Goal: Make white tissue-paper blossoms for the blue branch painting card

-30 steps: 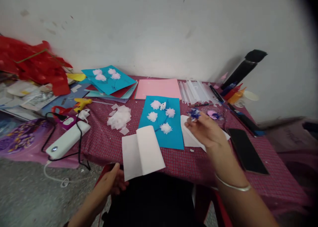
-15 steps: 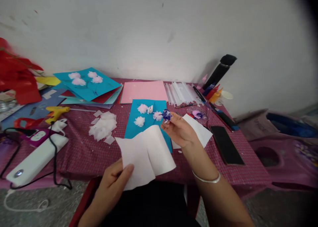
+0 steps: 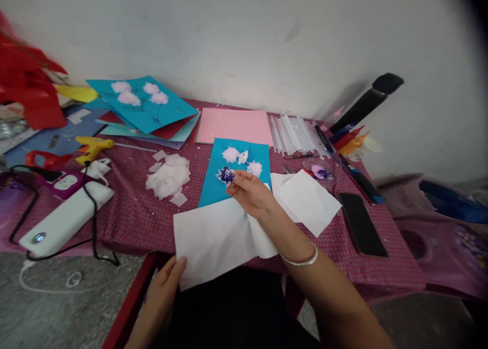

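My left hand (image 3: 166, 282) pinches the lower left corner of a white paper sheet (image 3: 209, 237), which spreads over the table's front edge and has a fold on its right. Between the fingertips of my right hand (image 3: 249, 190) is a crumpled paper wad (image 3: 225, 175), white and stained purple. It hangs over a blue card (image 3: 211, 186) that carries pale pink paper flowers (image 3: 231, 154) and a small white crumpled piece (image 3: 243, 157). My right hand and wrist cover part of the sheet and the card's lower right.
Left lie a pile of white tissue pieces (image 3: 170, 176), a yellow glue gun (image 3: 93, 148) and a white power strip (image 3: 64, 222) with black cable. At right are white squares (image 3: 308, 199), a paint dish (image 3: 319, 172), a phone (image 3: 362, 224) and paint bottles (image 3: 353, 143). Pink sheets (image 3: 234, 126) lie behind.
My right hand has moved left with the purple-stained wad, now above the blue card. The white sheet, curled over before, is spread flatter, and my left hand sits lower at its corner.
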`<state>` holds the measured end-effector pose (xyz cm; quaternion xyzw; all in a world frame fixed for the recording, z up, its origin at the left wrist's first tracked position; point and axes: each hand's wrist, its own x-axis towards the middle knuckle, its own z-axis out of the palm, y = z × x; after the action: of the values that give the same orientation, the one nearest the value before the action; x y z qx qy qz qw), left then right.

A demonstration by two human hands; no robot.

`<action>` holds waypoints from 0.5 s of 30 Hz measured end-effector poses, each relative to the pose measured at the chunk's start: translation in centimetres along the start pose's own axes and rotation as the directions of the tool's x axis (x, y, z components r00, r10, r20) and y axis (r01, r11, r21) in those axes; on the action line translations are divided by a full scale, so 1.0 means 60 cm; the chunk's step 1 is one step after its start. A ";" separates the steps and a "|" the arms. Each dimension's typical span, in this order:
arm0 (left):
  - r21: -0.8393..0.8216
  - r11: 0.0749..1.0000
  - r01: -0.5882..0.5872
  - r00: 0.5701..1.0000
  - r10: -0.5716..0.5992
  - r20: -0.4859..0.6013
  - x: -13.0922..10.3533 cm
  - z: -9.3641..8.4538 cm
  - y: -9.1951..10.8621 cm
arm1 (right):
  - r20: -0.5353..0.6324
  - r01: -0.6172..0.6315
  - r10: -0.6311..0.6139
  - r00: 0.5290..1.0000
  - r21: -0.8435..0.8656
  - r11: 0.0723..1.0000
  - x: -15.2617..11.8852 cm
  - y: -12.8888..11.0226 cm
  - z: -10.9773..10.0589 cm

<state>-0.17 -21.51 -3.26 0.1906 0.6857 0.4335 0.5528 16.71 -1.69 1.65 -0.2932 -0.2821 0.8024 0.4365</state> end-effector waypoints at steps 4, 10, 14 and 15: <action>-0.069 0.978 0.197 0.980 -0.198 0.001 0.007 0.014 0.016 | -0.002 -0.006 0.006 1.000 -0.036 0.999 -0.002 0.001 -0.003; 0.141 0.981 0.132 0.982 -0.111 -0.150 -0.001 0.017 0.029 | -0.008 -0.021 0.021 1.000 -0.015 1.000 -0.001 -0.002 -0.009; 0.264 0.965 0.011 0.976 0.047 -0.214 -0.006 -0.008 0.010 | 0.012 -0.019 0.020 1.000 -0.070 0.997 0.001 -0.002 -0.009; 0.283 0.959 0.000 0.971 0.068 -0.230 -0.009 -0.023 0.002 | 0.014 -0.016 0.017 1.000 -0.077 0.997 0.002 -0.002 -0.009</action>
<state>-1.33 -22.36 -2.82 0.2257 0.7978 0.3612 0.4266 17.13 -1.44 1.34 -0.3064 -0.3136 0.7966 0.4161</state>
